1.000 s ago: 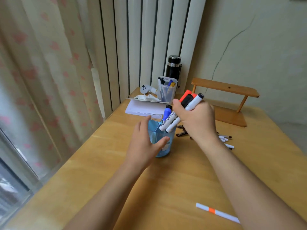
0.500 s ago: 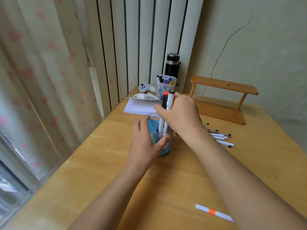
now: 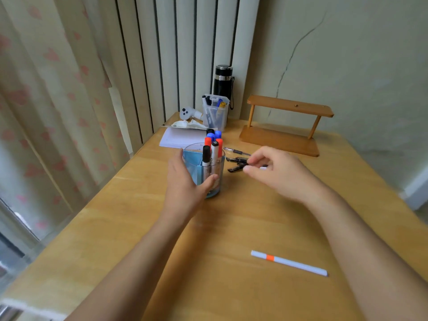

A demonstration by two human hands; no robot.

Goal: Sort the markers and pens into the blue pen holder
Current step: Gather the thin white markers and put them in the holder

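Observation:
The blue pen holder (image 3: 217, 181) stands on the wooden table (image 3: 139, 228), and my left hand (image 3: 185, 184) grips its near side. Several markers (image 3: 214, 151) with black, red and blue caps stand upright inside it. Just right of the holder my right hand (image 3: 275, 172) hovers low over a small pile of black pens (image 3: 235, 160), its thumb and forefinger pinching the end of one black pen (image 3: 236, 169). The hand hides the rest of that pile. A white pen with an orange band (image 3: 289, 262) lies alone near the table's front right.
At the back stand a clear holder with pens (image 3: 215, 114), a black bottle (image 3: 223, 79), a white controller (image 3: 188, 112) and crumpled tissue on a sheet of paper (image 3: 180, 137). A low wooden shelf (image 3: 282, 126) sits at the back right. Curtains hang along the left.
My right hand lowered the bundle of markers into the blue holder, let them go and moved right to the black pens. My left hand stayed on the holder.

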